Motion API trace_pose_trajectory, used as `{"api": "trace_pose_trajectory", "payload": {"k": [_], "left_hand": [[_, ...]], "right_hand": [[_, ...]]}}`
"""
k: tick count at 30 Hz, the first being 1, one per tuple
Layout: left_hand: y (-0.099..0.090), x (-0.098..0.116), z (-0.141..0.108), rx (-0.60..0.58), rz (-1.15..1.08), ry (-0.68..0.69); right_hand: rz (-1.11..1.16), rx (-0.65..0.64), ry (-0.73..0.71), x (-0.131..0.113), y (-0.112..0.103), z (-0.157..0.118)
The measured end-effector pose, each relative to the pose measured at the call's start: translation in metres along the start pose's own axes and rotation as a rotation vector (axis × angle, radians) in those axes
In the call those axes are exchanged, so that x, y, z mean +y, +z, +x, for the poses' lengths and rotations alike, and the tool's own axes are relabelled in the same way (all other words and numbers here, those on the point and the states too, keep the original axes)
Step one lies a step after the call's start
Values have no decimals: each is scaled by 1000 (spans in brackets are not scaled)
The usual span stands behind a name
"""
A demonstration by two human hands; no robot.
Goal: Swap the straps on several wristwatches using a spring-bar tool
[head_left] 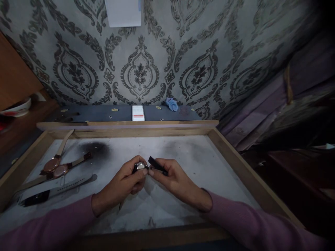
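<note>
In the middle of the head view, my left hand (132, 177) grips a small silver-faced watch (140, 166) between thumb and fingers. My right hand (174, 174) is closed just to its right, with a flat black strip (156, 164), looking like a watch strap, sticking up between its fingers. The thumb and fingertips of both hands meet near the watch's right edge; what they pinch there is too small to make out. To the left lie a brown-cased watch (51, 164), a second round-faced watch (60, 170) and a watch with a dark rectangular face (36, 198).
Both hands are over a shallow wooden tray (235, 164) with a pale floor and raised edges. Beyond its back edge stand a phone (138, 113) and a crumpled blue cloth (172, 104) by the patterned wall (140, 73). A bowl (19, 107) is at far left.
</note>
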State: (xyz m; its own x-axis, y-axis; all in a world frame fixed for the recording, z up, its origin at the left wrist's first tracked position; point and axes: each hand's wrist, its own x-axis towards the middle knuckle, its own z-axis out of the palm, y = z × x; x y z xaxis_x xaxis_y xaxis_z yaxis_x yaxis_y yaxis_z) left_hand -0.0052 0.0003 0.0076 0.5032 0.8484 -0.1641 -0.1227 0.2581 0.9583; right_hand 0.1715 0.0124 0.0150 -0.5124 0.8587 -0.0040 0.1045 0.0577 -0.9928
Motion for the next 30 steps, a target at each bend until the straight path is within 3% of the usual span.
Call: {"api": "trace_pose_trajectory", "payload": {"k": [8, 17, 30], "left_hand": [[3, 4, -1, 36, -47, -40], [5, 4, -1, 66, 1, -41], [4, 3, 0, 62, 14, -53]], "right_hand": [[-99, 5, -43, 2, 1, 0], [-570, -6, -161, -4, 0, -7], [-643, -14, -242, 2, 1, -7]]}}
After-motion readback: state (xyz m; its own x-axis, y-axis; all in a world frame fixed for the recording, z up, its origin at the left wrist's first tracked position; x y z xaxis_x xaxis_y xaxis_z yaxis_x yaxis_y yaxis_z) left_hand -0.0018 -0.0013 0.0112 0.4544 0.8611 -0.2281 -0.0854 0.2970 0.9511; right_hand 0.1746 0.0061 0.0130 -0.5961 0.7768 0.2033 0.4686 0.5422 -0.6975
